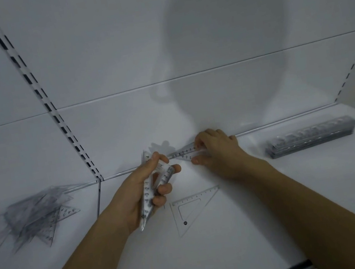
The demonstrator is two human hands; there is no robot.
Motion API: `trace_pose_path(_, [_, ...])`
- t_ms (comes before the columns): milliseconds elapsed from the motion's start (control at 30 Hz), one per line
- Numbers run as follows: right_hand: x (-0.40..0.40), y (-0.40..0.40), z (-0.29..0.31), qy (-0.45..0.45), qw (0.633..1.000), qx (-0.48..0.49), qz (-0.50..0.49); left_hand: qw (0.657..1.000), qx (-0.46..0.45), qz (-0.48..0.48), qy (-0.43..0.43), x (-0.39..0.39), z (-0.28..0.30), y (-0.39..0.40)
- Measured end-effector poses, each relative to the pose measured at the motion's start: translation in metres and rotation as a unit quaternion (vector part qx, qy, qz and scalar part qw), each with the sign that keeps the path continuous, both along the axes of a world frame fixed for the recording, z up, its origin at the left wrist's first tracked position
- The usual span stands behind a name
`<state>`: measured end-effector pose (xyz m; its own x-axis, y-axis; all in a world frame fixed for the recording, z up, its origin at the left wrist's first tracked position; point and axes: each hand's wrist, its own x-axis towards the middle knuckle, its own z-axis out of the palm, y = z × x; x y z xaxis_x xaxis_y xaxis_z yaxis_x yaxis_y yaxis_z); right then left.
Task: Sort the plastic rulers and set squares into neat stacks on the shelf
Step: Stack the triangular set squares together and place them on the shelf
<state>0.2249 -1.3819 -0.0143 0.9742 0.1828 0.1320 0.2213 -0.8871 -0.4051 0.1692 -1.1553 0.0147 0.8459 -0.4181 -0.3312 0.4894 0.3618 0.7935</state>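
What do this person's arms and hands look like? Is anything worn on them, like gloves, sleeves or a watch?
Both hands are bare, the left hand and the right hand alike: no gloves, and no rings that show. Both forearms are bare up to the picture's lower edge, with no sleeve, watch or bracelet in view.

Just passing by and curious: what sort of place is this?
Probably a shop or stockroom display unit: a white shelf with a slotted upright in its back panel, and clear plastic rulers and set squares stacked on it like stock.
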Motion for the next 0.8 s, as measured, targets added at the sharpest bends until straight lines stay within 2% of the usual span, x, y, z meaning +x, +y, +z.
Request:
trace_pose_path(67, [-0.001,-0.001,-0.004,-0.035,0.997,0.074,0.014,1.000,-0.001,0.000,0.007,0.001,0.000,-0.001])
trace_pose_path(167, [-0.005,-0.002,0.005,-0.074,0.968,0.239,0.023,0.999,-0.019,-0.001,0.036,0.003,0.002,0.002])
trace_pose_path(267, [-0.016,0.004,0.026,-0.167,0.935,0.310,0.051,0.999,-0.018,0.004,0.049,0.002,0.004,0.005])
trace_pose_path(367, [-0.032,0.019,0.038,-0.193,0.904,0.366,0.112,0.998,-0.016,-0.006,0.061,0.002,0.004,0.008])
trace_pose_path(433, [-0.041,0.030,0.037,-0.211,0.906,0.340,0.139,0.997,-0.021,-0.024,0.066,0.003,0.003,0.009])
trace_pose_path(567, [-0.046,0.045,0.025,-0.297,0.912,0.228,0.170,0.997,-0.027,-0.043,0.058,0.002,0.005,0.010])
trace_pose_path(800, [-0.049,0.053,0.016,-0.283,0.920,0.109,0.247,0.997,-0.016,-0.044,0.055,0.001,0.004,0.011])
